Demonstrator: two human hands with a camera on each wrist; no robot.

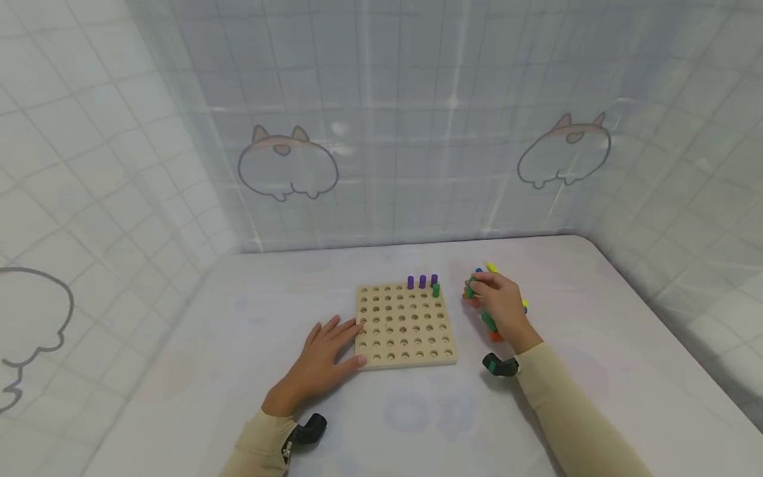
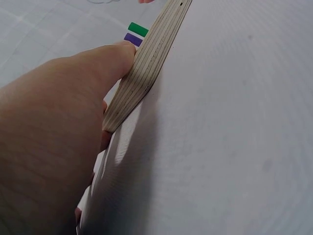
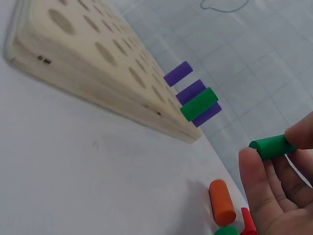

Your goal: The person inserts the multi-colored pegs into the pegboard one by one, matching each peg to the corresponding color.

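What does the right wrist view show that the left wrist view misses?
Only the right wrist view shows the right hand pinching a green cylindrical peg, an orange cylindrical peg lying on the white table, the board's round holes, and three purple pegs. Only the left wrist view shows the left hand with its thumb pressed against the board's layered edge. Both show the square wooden pegboard and the green peg standing in it.

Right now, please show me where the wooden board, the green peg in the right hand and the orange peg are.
wooden board (image 1: 405,328): head view, middle of its top.
green peg (image 3: 271,146): right wrist view, its side.
orange peg (image 3: 221,201): right wrist view, its side.
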